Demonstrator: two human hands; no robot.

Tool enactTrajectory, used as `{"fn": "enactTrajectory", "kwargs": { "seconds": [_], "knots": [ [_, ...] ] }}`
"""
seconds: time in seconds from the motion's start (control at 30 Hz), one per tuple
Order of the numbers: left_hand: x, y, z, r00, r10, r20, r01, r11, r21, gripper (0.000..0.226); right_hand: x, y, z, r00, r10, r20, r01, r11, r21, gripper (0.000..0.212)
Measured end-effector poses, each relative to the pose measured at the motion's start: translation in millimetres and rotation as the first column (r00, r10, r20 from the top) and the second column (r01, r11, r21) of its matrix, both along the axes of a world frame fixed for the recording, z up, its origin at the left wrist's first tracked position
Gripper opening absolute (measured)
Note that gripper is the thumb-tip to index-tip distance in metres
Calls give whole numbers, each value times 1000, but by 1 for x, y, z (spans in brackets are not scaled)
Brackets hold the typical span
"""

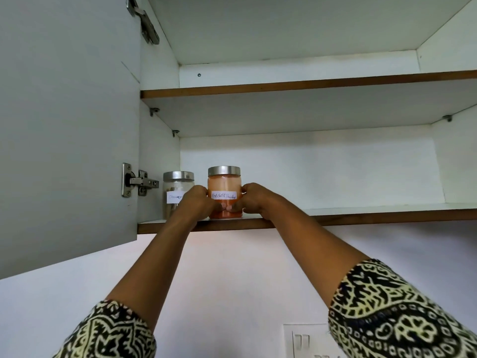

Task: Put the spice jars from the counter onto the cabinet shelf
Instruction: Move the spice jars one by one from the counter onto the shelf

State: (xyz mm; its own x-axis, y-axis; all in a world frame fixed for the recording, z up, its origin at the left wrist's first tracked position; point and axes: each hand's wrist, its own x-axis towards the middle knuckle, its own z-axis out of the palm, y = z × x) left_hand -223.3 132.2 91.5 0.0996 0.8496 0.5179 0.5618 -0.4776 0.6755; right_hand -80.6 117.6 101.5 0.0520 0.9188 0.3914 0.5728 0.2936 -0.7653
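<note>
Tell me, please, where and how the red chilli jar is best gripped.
Likely by its round body below the lid, from the shelf front: the chilli jar stands upright, with a second jar close on its left. The left hand and right hand grip it so.

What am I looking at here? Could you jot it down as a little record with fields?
place: wall cabinet, cabinet door open to the left
held jar: red chilli powder jar, steel lid, handwritten label
grip: left hand and right hand, one on each side
position: front of lower shelf, apparently set down
neighbour: second jar, steel lid, just left of it
</note>
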Motion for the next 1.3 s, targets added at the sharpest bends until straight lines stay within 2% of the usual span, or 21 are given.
{"fn": "enactTrajectory", "kwargs": {
  "seconds": [0.2, 0.37, 0.57, 0.63, 0.73, 0.83, 0.93, 1.0, 1.07, 1.17, 1.3],
  "knots": [
    [-4, 17, -1, 998, 41, -56, -41, 999, 3, 43, -9, 15, 9, 998, 11, 57, -5, 995, -99, 61],
    [-7, 29, 5, 988, 109, -106, -108, 994, 9, 38, -17, 24, 6, 997, -32, 72, 38, 995, -93, 64],
    [-5, 22, 3, 954, 236, -186, -213, 968, 136, 33, -25, 16, 8, 986, -81, 146, 98, 989, -111, 67],
    [-8, 15, 1, 951, 255, -175, -216, 953, 212, 31, -26, 6, 9, 969, -149, 195, 162, 986, -51, 65],
    [-11, -5, -8, 981, 172, -94, -137, 945, 295, 41, -24, -19, 0, 949, -215, 232, 195, 975, 108, 64],
    [-13, -36, -30, 999, -20, 26, 9, 936, 351, 43, -18, -47, -27, 952, -217, 215, 158, 952, 261, 64],
    [-18, -61, -65, 971, -208, 117, 163, 938, 307, 40, -11, -77, -67, 966, -209, 151, 130, 901, 413, 48],
    [-21, -73, -94, 954, -264, 142, 223, 942, 251, 37, -6, -95, -99, 973, -199, 118, 121, 872, 474, 36],
    [-20, -80, -122, 933, -321, 161, 285, 935, 213, 32, -1, -110, -131, 977, -183, 113, 113, 885, 452, 30],
    [-11, -87, -174, 918, -359, 172, 335, 930, 154, 28, 6, -124, -190, 982, -140, 128, 99, 954, 281, 27],
    [2, -91, -248, 893, -407, 190, 411, 911, 19, 27, 12, -133, -267, 992, -102, 77, 97, 993, 62, 27]
  ]
}}
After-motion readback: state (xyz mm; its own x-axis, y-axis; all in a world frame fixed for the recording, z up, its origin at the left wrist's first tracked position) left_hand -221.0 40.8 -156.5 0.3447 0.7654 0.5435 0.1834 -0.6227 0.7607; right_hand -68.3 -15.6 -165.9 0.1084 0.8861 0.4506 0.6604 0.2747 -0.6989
